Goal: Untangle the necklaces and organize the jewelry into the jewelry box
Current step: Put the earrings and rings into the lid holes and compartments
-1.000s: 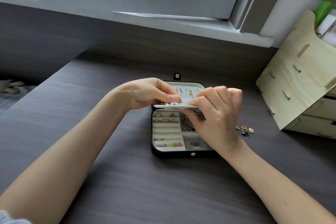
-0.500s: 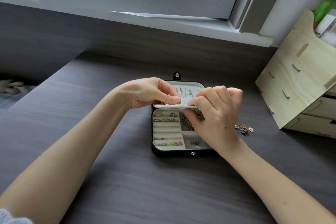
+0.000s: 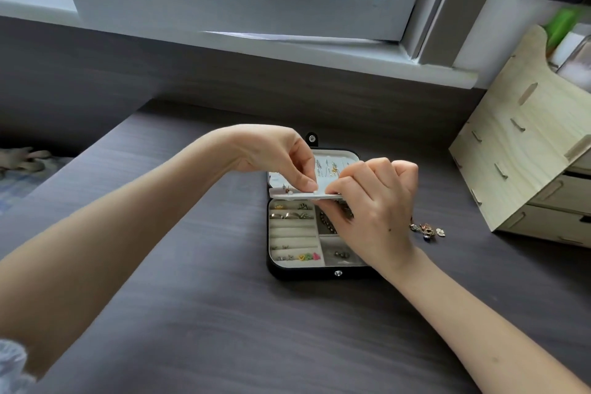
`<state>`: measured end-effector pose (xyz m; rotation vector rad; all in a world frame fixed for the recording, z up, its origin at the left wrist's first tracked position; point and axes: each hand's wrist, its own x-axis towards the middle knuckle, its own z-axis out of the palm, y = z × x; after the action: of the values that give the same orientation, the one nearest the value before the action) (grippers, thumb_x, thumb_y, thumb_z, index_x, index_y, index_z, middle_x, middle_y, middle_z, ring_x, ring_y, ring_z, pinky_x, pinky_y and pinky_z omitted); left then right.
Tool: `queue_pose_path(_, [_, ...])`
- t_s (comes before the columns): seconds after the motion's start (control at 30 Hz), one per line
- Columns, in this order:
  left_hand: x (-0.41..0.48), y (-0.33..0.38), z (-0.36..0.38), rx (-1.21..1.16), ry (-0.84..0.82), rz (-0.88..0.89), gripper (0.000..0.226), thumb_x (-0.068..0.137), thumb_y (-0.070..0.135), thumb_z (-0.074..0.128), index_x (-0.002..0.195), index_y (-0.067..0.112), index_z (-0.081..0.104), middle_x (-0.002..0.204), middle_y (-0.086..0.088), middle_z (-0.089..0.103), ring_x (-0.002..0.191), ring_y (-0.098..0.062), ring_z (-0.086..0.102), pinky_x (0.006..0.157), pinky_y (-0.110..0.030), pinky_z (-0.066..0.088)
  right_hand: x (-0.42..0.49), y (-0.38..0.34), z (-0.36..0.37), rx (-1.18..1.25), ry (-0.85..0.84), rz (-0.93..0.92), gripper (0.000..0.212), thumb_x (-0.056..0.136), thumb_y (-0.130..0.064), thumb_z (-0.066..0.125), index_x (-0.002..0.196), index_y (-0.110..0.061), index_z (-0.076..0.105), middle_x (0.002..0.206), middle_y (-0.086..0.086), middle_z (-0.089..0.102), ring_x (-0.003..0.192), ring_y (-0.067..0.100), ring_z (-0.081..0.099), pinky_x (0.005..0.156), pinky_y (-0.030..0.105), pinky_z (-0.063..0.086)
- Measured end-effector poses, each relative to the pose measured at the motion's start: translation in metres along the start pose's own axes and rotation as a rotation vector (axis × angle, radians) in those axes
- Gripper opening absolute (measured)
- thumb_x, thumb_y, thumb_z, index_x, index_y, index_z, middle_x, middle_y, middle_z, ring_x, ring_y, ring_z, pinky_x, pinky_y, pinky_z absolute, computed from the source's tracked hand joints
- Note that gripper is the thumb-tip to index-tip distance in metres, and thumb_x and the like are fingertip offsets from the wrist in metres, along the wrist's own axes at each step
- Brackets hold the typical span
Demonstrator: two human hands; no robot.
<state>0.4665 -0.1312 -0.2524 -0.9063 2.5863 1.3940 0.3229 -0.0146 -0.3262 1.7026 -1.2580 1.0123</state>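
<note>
Fingers of your left hand are bent down, thumb and forefinger tips closed on the near edge of the white flap. Whether a stud sits between those tips I cannot tell. Your right hand is curled, its fingertips pinching the same flap at its right end and holding it level.

From the head view, the one view there is, the jewelry box lies open on the table directly under both sets of fingers. Its padded tray is below your fingertips and its lid lining is beyond them.

You appear to be fixing an earring to the flap, so sorting is well along but not finished. Next, I judge, you need a steady hold from the right hand while the left seats the piece, then a reach for what lies outside the box.

Counted:
- One box and one flap.
- One small gold stud on the flap, left of your left fingertips.
- One row of rings just below those fingertips, perhaps three.
- About three bright studs in the nearest row, too small to be sure.
- One loose heap of jewelry on the table, right of your right wrist and apart from the box.
- One wooden organizer further right.
</note>
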Motion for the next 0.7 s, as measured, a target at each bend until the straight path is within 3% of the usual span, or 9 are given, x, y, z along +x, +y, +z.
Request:
queue_pose_path(0.1, [-0.003,0.001,0.0,0.007,-0.006,-0.011,0.01,0.076,0.02,0.074,0.069,0.017,0.068,0.068,0.009,0.064,0.07,-0.002,0.057,0.085,-0.018,0.041,0.0,0.0,0.0,-0.004,0.004,-0.003,0.03,0.084,-0.036,0.069,0.063,-0.015,0.065,0.072,-0.001,0.063,0.076,0.017,0.048,0.07,0.035,0.029])
queue_pose_path(0.3, [-0.01,0.003,0.003,0.009,0.063,-0.018,0.009,0.078,0.024,0.074,0.072,0.018,0.071,0.065,0.014,0.066,0.064,0.004,0.059,0.07,-0.014,0.041,0.0,0.0,0.0,0.0,0.009,0.002,0.032,0.085,-0.038,0.067,0.064,-0.015,0.064,0.073,-0.002,0.063,0.077,0.016,0.048,0.071,0.035,0.029])
queue_pose_path(0.43, [-0.014,-0.004,0.005,-0.042,0.119,-0.013,0.008,0.083,0.026,0.069,0.076,0.023,0.074,0.078,0.01,0.07,0.081,-0.005,0.059,0.086,-0.027,0.047,0.001,0.001,0.0,0.011,0.004,0.001,0.028,0.082,-0.037,0.071,0.065,-0.015,0.064,0.074,-0.003,0.063,0.078,0.015,0.048,0.072,0.035,0.028])
queue_pose_path(0.7, [-0.013,-0.01,0.01,-0.127,0.13,0.053,0.003,0.082,0.015,0.069,0.08,0.015,0.071,0.074,0.008,0.067,0.072,-0.003,0.058,0.073,-0.018,0.046,0.0,0.0,0.0,0.012,0.004,-0.004,0.029,0.083,-0.037,0.07,0.065,-0.015,0.065,0.075,-0.003,0.064,0.078,0.016,0.049,0.072,0.035,0.028])
